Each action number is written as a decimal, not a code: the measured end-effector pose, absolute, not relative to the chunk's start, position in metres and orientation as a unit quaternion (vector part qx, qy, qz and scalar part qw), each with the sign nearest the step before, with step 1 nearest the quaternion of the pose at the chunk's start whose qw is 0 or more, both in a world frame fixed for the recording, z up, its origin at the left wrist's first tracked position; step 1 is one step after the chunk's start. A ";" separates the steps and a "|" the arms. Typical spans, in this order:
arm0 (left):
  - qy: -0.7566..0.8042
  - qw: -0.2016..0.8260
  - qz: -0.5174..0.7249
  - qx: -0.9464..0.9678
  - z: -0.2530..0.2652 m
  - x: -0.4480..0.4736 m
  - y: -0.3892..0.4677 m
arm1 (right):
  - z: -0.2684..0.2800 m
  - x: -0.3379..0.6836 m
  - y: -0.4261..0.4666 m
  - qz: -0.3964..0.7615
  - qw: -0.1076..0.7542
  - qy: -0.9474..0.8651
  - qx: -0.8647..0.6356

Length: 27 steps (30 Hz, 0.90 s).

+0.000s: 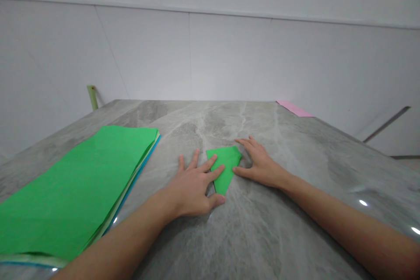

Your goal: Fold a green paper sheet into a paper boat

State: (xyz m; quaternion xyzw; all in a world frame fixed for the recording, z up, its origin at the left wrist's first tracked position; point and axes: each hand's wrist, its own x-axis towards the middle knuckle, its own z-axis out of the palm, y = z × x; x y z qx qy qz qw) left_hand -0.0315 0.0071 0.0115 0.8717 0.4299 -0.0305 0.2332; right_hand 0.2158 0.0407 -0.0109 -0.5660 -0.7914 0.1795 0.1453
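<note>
The grey marbled table (269,236) bears a green-topped stack (78,175) at left, a small green paper (231,157) mid-table and a pink sheet (295,109) at far right.

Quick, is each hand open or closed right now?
Left hand: open, spread out, partly on the small green paper.
Right hand: open, at that paper's right edge.

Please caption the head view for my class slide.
Left hand on a small green paper, right hand at its edge.
</note>
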 end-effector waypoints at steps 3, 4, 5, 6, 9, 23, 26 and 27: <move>0.429 0.233 -0.028 0.872 0.011 -0.031 0.007 | -0.011 0.219 0.045 0.176 0.145 -0.780 -0.583; 0.429 0.232 -0.026 0.873 0.011 -0.031 0.007 | -0.011 0.220 0.046 0.176 0.145 -0.776 -0.588; 0.430 0.231 -0.025 0.873 0.011 -0.031 0.006 | -0.012 0.221 0.047 0.175 0.146 -0.772 -0.594; 0.431 0.230 -0.025 0.872 0.010 -0.031 0.007 | -0.012 0.222 0.048 0.175 0.145 -0.767 -0.601; 0.431 0.230 -0.023 0.872 0.010 -0.032 0.007 | -0.014 0.225 0.051 0.173 0.144 -0.753 -0.619; 0.421 0.193 -0.013 0.886 0.014 -0.025 0.000 | -0.019 0.233 0.057 0.114 0.208 -0.793 -0.561; 0.437 0.172 -0.001 0.883 0.008 -0.023 0.000 | -0.017 0.229 0.050 0.095 0.197 -0.843 -0.492; 0.444 0.168 0.004 0.880 0.006 -0.022 0.000 | -0.016 0.228 0.048 0.097 0.189 -0.849 -0.483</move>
